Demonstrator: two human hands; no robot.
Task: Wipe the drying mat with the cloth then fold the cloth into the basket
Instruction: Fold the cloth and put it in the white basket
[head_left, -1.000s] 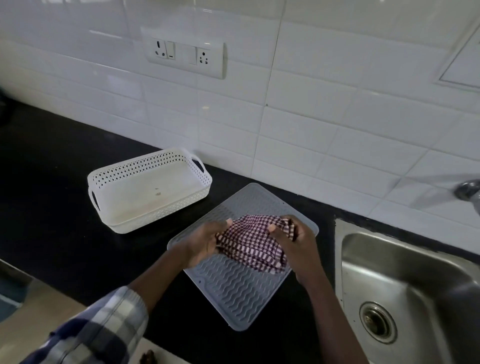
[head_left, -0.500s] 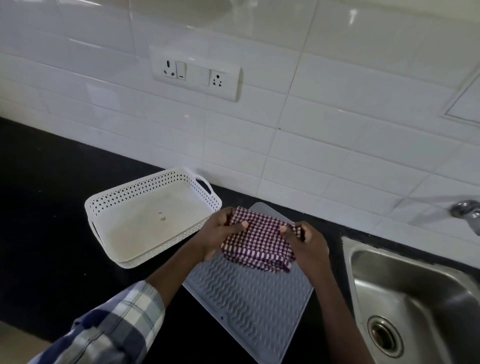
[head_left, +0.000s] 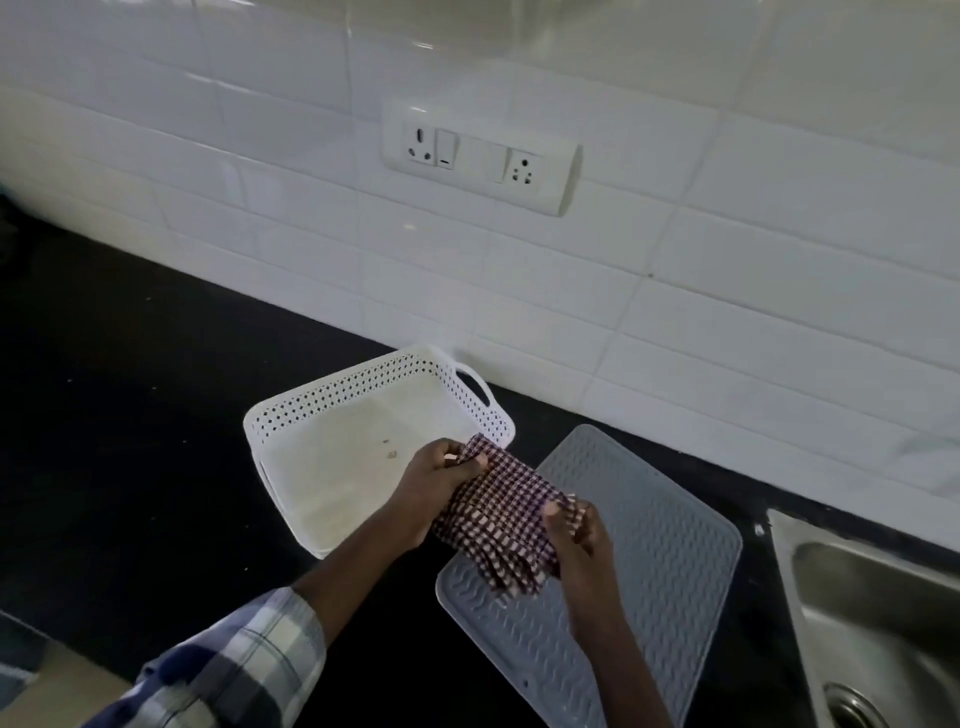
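Black counter (head_left: 130, 415): hands hold folded checked cloth (head_left: 498, 514).

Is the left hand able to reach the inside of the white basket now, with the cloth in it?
Probably yes. The left hand already hangs over the basket near its right wall, the basket is open on top, and nothing lies inside. Only the cloth, also gripped by the right hand, ties it.

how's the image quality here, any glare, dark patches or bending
Head view: dim overall; the black counter swallows detail, soft glare streaks the tiled wall, wide-angle bending curves the tile lines, and the checked cloth between both hands is slightly soft.
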